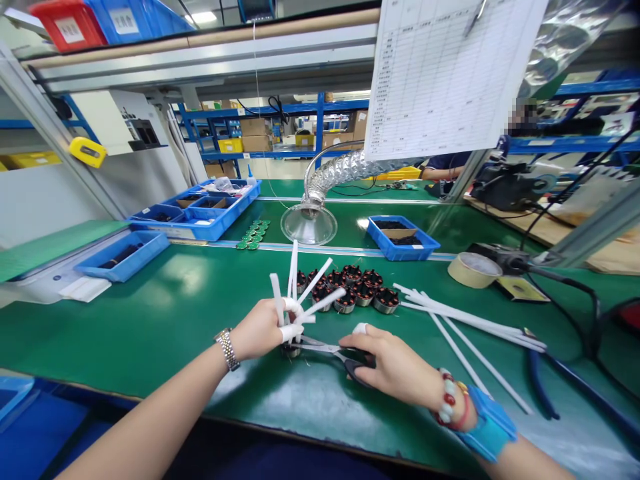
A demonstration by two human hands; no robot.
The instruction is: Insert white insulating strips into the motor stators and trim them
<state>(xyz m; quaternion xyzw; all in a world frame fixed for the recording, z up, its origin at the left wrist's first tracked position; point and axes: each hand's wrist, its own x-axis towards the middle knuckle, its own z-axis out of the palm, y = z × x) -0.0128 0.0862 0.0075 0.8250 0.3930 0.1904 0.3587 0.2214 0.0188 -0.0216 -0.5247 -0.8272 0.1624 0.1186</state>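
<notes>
My left hand (273,323), with white covers on its fingertips, pinches several white tubes (315,279) that fan upward. Just below its fingers sits a round motor stator (291,351), partly hidden by the hand. In my right hand (395,363) is a pair of scissors (327,348), fingers through the dark handles. Its blades point left and reach the lower ends of the tubes under my left fingertips; whether they are closed is hard to see. Behind my hands stands a cluster of stators with copper windings (364,292).
Long white tubes (463,313) lie right, by blue-handled pliers (543,387) and a tape roll (474,269). Behind stand a fume extraction hood (310,225), green circuit boards (254,235), a small blue bin (407,252) and a blue divided tray (213,230). A paper sheet (445,80) hangs above.
</notes>
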